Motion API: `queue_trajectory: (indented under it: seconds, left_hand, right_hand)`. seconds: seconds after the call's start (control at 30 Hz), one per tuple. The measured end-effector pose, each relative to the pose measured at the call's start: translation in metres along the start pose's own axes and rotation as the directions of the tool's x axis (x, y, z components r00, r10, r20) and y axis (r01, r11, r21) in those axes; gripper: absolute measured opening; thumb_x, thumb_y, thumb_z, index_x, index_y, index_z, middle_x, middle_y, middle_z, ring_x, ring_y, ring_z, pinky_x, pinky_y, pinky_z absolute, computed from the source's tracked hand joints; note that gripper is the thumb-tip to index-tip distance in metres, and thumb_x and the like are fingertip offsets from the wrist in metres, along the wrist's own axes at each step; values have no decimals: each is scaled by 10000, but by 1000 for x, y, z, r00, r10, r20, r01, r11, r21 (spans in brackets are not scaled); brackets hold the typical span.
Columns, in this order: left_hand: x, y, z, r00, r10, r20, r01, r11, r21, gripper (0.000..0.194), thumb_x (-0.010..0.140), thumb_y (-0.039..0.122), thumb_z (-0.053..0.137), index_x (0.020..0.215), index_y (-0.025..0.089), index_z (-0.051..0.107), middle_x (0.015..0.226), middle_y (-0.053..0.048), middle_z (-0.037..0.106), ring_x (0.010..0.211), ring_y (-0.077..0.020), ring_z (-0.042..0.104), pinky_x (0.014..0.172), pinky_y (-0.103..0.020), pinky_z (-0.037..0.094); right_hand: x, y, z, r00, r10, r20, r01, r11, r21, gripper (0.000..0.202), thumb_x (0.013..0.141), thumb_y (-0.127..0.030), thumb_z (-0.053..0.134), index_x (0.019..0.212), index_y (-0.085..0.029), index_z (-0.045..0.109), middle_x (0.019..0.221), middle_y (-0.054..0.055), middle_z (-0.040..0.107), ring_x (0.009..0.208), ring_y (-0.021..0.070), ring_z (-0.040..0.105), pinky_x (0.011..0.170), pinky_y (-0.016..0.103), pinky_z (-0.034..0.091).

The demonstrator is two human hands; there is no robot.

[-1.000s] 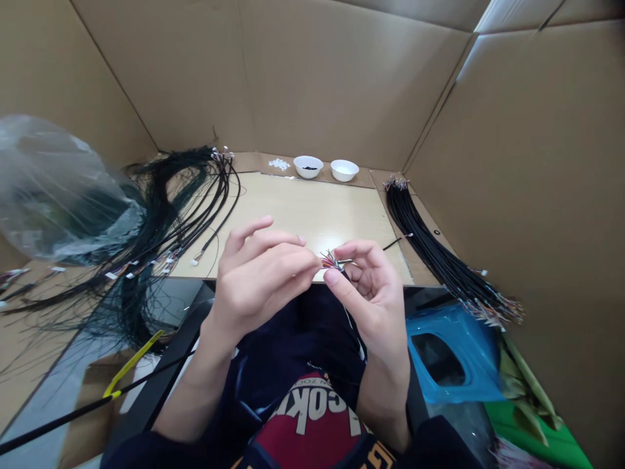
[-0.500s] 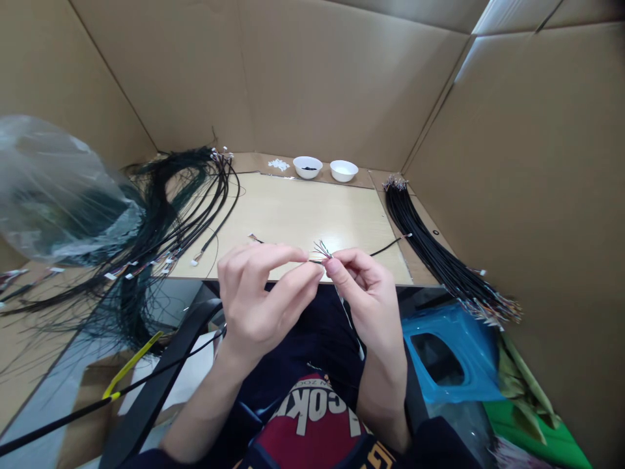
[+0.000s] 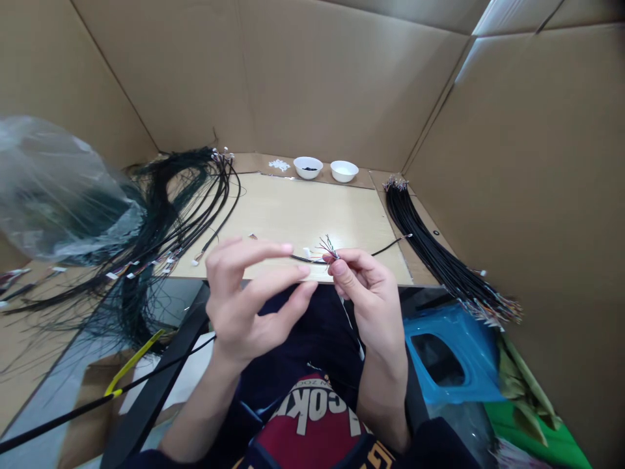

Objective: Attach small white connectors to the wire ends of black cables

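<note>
Pinched between the thumb and fingers of my right hand [image 3: 364,286] is a cable end, whose thin coloured wires [image 3: 329,245] fan out above the fingertips. My left hand [image 3: 256,293] is to the left of it, fingers apart and holding nothing. Between the two hands, a white connector [image 3: 307,253] with a few thin wires shows just above the table edge. A black cable [image 3: 385,249] runs behind my hands, and its right end lies near the big cable bundle. How the cable and the held end join is hidden by my right fingers.
A thick bundle of black cables [image 3: 420,241] lies at the right. Dark tangled wires and cables [image 3: 166,195] cover the left side, beside a clear plastic bag [image 3: 63,195]. White bowls [image 3: 344,171] and small white pieces [image 3: 278,165] stand at the back. Cardboard walls surround the table.
My left hand has let go of the wires and moved left, its fingers spreading apart. The white connector now shows between the hands. My right hand keeps its pinch, shifted slightly right.
</note>
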State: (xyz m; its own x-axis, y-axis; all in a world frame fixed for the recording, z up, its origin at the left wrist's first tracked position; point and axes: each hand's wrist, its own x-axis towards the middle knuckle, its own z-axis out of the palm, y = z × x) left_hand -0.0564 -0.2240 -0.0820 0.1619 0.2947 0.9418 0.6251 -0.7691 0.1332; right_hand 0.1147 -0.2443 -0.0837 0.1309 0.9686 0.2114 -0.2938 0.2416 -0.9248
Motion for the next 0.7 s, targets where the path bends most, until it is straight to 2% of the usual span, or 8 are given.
queue_trajectory:
  seconds: [0.1,0.17,0.23,0.3,0.4,0.47,0.57,0.7]
  left_hand:
    - [13,-6,-6,989,-9,146,7,1000,15,227,924,194,792,1064,342,689,1176,-28,751,1127,-275,678,1106,-552,470]
    - [20,-9,-5,982,0,187,1,1000,-4,209,932,188,788,1039,342,696,1184,-18,761,1165,-286,669,1142,-578,438]
    - [26,-11,-6,974,-26,223,39,998,-52,155,952,187,765,1009,317,704,1188,-18,763,1199,-288,657,1159,-578,425]
    - [35,-14,-10,950,-58,308,105,985,-140,83,982,196,722,972,277,706,1193,-25,754,1228,-280,643,1161,-544,436]
    - [53,-22,-23,855,-44,517,208,942,-265,108,1019,237,660,923,239,709,1207,-31,730,1261,-265,618,1135,-469,464]
    - [66,-29,-31,780,24,625,206,934,-293,147,1041,277,629,932,244,722,1204,-26,724,1267,-266,605,1121,-455,457]
    - [80,-39,-35,698,171,695,72,949,-306,221,1066,299,575,914,257,730,1183,-23,728,1234,-278,599,1086,-460,433]
    - [86,-35,-22,562,329,759,-53,930,-364,290,1073,203,495,862,235,692,1013,-19,719,1024,-235,626,1063,-435,433]
  right_hand:
    - [0,0,0,1000,-11,10,11,1000,-14,65,921,-293,821,945,-241,851,742,-9,694,609,91,536,555,180,475]
    - [-1,-1,0,999,-15,29,15,1000,-18,57,927,-286,814,941,-248,854,739,-14,695,609,87,537,558,176,473]
    - [-1,-2,0,998,-10,56,10,1000,-13,56,929,-280,808,922,-250,855,755,-10,716,611,87,543,554,178,464]
    - [-2,-4,0,996,-2,90,2,1000,-8,59,925,-272,806,901,-246,854,782,-2,739,619,90,550,556,187,455]
    - [-2,-5,0,988,15,152,-11,1000,-25,60,913,-255,812,867,-238,846,785,-4,729,640,97,559,589,209,450]
    - [-3,-5,-1,979,33,202,-23,998,-50,74,908,-264,819,844,-230,836,785,-3,715,668,109,573,617,228,452]
    - [-4,-3,-1,948,99,302,-68,991,-113,115,905,-304,830,836,-212,821,791,4,711,695,128,592,637,253,448]
    - [-3,2,-1,905,166,392,-108,980,-167,169,905,-324,827,810,-195,772,782,-6,670,709,138,561,665,275,426]
